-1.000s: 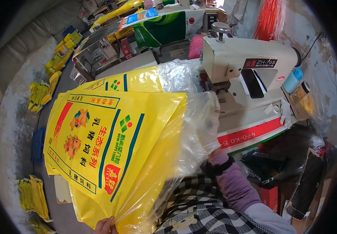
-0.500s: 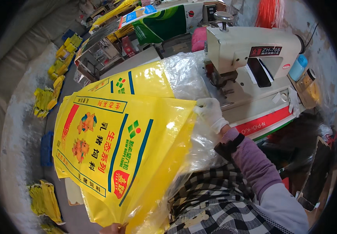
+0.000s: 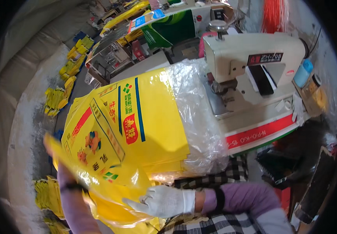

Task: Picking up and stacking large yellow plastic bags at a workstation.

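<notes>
A printed yellow bag is partly raised and folded over at its near left side, above a stack of matching yellow bags with clear plastic liners sticking out on the right. My left hand, smeared by motion, is closed at the raised bag's left edge, its fingers mostly hidden. In a white glove, my right hand grips the near edge of the same bag, one finger stretched along the plastic. The bag's front part is blurred.
A cream industrial sewing machine stands right of the stack, with a phone-like black object on its base. Red thread hangs behind it. A blue bottle is at far right. Bundles of yellow bags lie along the left.
My right hand has come down and left from beside the machine, bringing the bag's edge. My left hand has risen from the lower edge to the left, folding the bag and uncovering the stack.
</notes>
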`<act>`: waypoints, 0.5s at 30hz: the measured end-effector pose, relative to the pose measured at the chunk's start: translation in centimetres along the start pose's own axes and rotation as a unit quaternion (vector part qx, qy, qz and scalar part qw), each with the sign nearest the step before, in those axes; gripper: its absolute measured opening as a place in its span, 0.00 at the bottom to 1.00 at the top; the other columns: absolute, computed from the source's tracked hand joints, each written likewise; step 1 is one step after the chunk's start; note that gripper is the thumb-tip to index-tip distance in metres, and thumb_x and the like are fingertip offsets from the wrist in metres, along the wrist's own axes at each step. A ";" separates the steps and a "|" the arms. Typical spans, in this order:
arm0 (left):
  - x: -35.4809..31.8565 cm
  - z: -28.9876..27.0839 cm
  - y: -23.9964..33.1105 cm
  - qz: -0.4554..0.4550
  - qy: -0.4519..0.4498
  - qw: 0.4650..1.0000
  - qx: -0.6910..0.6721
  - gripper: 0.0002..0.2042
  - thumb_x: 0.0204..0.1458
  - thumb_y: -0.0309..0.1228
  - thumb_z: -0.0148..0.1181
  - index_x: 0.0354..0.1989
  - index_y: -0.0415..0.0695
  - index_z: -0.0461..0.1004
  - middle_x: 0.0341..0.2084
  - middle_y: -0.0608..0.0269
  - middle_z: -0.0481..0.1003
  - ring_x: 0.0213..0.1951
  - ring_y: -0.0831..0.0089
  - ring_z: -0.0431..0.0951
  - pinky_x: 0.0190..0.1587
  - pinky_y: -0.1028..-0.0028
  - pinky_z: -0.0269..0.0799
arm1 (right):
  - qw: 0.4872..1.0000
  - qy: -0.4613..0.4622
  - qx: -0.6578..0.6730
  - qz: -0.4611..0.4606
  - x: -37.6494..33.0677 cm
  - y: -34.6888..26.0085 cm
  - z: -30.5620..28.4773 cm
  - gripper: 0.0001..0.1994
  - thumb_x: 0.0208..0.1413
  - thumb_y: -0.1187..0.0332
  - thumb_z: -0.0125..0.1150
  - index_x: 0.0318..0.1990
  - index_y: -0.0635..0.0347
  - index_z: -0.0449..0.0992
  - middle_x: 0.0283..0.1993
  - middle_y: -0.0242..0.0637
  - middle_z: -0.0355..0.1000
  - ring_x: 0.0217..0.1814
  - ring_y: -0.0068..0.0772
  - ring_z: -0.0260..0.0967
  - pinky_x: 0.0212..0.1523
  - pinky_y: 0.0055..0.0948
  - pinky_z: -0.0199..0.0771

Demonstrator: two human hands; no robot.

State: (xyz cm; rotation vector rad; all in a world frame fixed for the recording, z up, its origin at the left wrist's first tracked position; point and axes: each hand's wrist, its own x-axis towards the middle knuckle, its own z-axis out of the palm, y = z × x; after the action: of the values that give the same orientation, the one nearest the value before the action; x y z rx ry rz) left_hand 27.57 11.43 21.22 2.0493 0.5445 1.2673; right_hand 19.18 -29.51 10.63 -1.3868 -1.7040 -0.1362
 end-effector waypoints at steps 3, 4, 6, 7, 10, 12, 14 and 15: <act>4.2 3.7 -3.5 0.244 0.002 0.948 0.204 0.15 0.58 0.32 0.46 0.46 0.39 0.75 0.44 0.49 0.76 0.45 0.52 0.75 0.51 0.60 0.69 | 0.939 -0.009 0.138 0.314 -4.8 2.3 -4.3 0.12 0.56 0.71 0.51 0.44 0.60 0.79 0.34 0.40 0.78 0.31 0.42 0.76 0.28 0.38 0.75; 4.4 9.3 -3.9 0.269 -0.050 0.949 0.155 0.14 0.55 0.28 0.45 0.45 0.40 0.76 0.41 0.49 0.76 0.45 0.51 0.74 0.49 0.59 0.68 | 0.978 0.129 0.044 0.155 -11.2 5.8 -3.0 0.14 0.61 0.68 0.50 0.51 0.62 0.76 0.40 0.47 0.79 0.34 0.40 0.77 0.35 0.35 0.78; -3.2 21.9 -1.2 0.409 -0.140 0.896 0.106 0.14 0.50 0.21 0.49 0.43 0.42 0.76 0.39 0.48 0.74 0.45 0.49 0.73 0.48 0.58 0.68 | 0.771 0.313 0.206 0.516 -16.1 3.8 -7.3 0.17 0.64 0.72 0.51 0.59 0.64 0.71 0.45 0.46 0.79 0.46 0.21 0.76 0.44 0.24 0.76; -7.8 26.5 1.7 0.364 -0.228 0.890 0.156 0.15 0.50 0.21 0.49 0.45 0.44 0.75 0.40 0.49 0.74 0.46 0.49 0.73 0.48 0.60 0.70 | 0.764 0.305 0.097 0.561 -21.3 3.8 -6.8 0.19 0.64 0.72 0.51 0.61 0.66 0.68 0.48 0.47 0.78 0.47 0.27 0.77 0.47 0.26 0.75; -14.8 34.4 5.5 0.348 -0.354 0.868 0.003 0.16 0.49 0.20 0.51 0.46 0.47 0.77 0.38 0.52 0.74 0.44 0.50 0.75 0.46 0.62 0.72 | 0.716 0.379 0.069 0.583 -27.7 -0.3 -6.3 0.19 0.63 0.73 0.49 0.61 0.63 0.69 0.51 0.48 0.77 0.51 0.30 0.76 0.52 0.26 0.72; -16.1 37.3 6.3 0.341 -0.459 0.819 -0.048 0.16 0.44 0.19 0.55 0.41 0.47 0.80 0.34 0.55 0.76 0.40 0.52 0.78 0.43 0.64 0.74 | 0.684 0.393 0.084 0.609 -28.3 -2.3 -5.6 0.20 0.62 0.75 0.48 0.61 0.62 0.70 0.50 0.54 0.75 0.53 0.37 0.76 0.51 0.30 0.72; -15.8 39.1 7.4 0.349 -0.512 0.783 -0.055 0.15 0.41 0.18 0.56 0.38 0.46 0.81 0.31 0.55 0.77 0.38 0.52 0.78 0.42 0.64 0.75 | 0.703 0.352 -0.052 0.616 -26.8 -4.0 -6.8 0.20 0.58 0.77 0.50 0.59 0.60 0.72 0.45 0.59 0.75 0.47 0.49 0.77 0.46 0.31 0.74; -15.5 39.5 7.8 0.357 -0.561 0.745 -0.056 0.14 0.39 0.18 0.57 0.35 0.45 0.82 0.29 0.56 0.78 0.36 0.53 0.78 0.40 0.65 0.75 | 0.695 0.363 -0.074 0.616 -25.8 -4.8 -7.6 0.20 0.57 0.77 0.51 0.58 0.60 0.74 0.42 0.58 0.76 0.43 0.53 0.77 0.43 0.32 0.75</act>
State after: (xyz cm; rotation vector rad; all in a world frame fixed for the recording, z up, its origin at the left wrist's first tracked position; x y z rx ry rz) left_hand 56.18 -16.44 4.79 2.5028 -0.9237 0.1374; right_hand 18.45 -54.40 -0.62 -1.9551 0.0810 -0.0335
